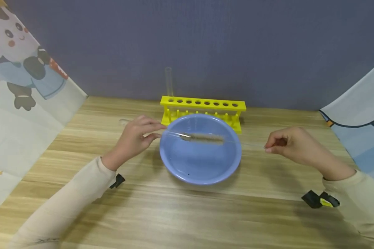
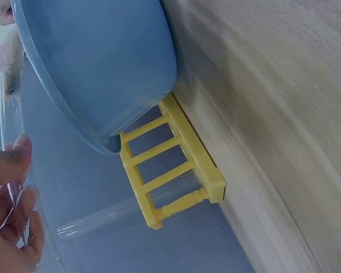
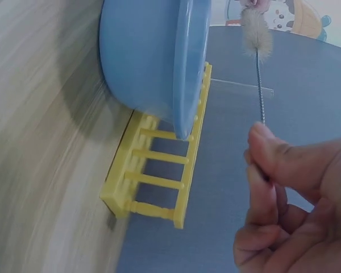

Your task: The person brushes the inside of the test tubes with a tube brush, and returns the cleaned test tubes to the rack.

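My left hand (image 1: 135, 138) holds a clear test tube (image 1: 174, 134) lengthwise, its rounded end showing past the back of the hand. The bristles of a test tube brush (image 1: 207, 138) lie level over the blue basin (image 1: 202, 164), their tip inside the tube's mouth and most of their length outside. Thumb and fingers of my right hand (image 1: 294, 145) pinch the brush's thin twisted wire handle (image 3: 260, 85) to the right of the basin. In the left wrist view, the tube (image 2: 11, 116) runs between thumb and fingers, with the bristles at its far end.
Behind the basin stands a yellow test tube rack (image 1: 202, 101), partly hidden by the basin's rim. Another clear test tube (image 1: 169, 83) stands upright in its leftmost hole. A dark blue panel (image 1: 205, 48) closes off the back of the wooden table (image 1: 212, 218).
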Demonstrator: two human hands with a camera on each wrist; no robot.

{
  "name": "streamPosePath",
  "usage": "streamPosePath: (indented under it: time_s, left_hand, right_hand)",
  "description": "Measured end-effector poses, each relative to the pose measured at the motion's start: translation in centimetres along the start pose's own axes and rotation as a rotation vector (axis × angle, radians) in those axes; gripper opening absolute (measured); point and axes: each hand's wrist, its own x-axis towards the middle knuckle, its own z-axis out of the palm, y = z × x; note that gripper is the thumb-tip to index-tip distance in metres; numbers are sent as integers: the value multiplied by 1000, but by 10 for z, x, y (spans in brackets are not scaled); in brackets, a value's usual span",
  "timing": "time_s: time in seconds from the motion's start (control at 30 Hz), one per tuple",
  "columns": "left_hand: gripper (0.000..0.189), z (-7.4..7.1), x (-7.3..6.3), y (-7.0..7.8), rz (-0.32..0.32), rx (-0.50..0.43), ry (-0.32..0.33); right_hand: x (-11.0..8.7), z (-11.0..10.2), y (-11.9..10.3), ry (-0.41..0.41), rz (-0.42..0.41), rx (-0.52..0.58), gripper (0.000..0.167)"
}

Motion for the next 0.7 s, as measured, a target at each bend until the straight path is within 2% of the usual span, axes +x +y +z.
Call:
streamPosePath:
  time_s: [0.17, 0.37, 0.5, 0.7]
  left_hand:
    - [35, 1, 1, 2, 34, -11, 31]
    - [32, 3, 2, 4, 68, -28, 68]
    - [31, 5, 3, 5, 90, -13, 107]
    - [28, 5, 3, 10, 126, 35, 138]
  right_hand:
    - [2, 0, -1, -91, 67, 107, 17]
    - [2, 1, -1, -167, 88, 177, 14]
    - [3, 2, -3, -235, 117, 192, 10]
    - [4, 5, -7, -246, 136, 175, 10]
